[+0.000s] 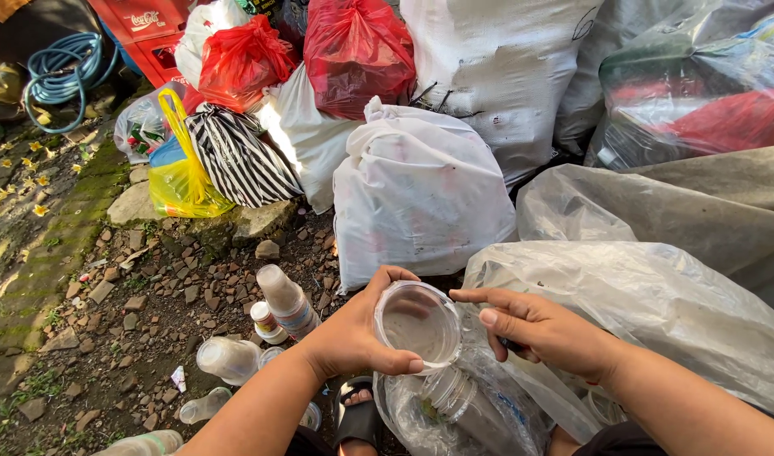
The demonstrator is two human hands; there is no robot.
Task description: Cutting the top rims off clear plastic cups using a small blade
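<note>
Head view: left hand (353,333) grips clear plastic cup (418,325), mouth facing cam, lower centre. Right hand (539,325) loosely curled, fingers at cup rim. Clear bag (657,304) lower right; white sack (416,190) centre; red bags (353,51) top; yellow bag (180,177), striped bag (239,156) upper left.

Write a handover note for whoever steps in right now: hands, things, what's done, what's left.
Left hand: fingers wrapped round a clear plastic cup, its mouth facing the camera.
Right hand: open, holding nothing I can see, fingertips close to the cup's rim.
Below the hands: an open clear plastic bag with a plastic bottle inside.
On the stony ground to the left: several plastic bottles, some upright, some lying.
Done: at least one bottle sits in the bag.
Left: the cup in hand and the bottles on the ground are still outside it.
</note>
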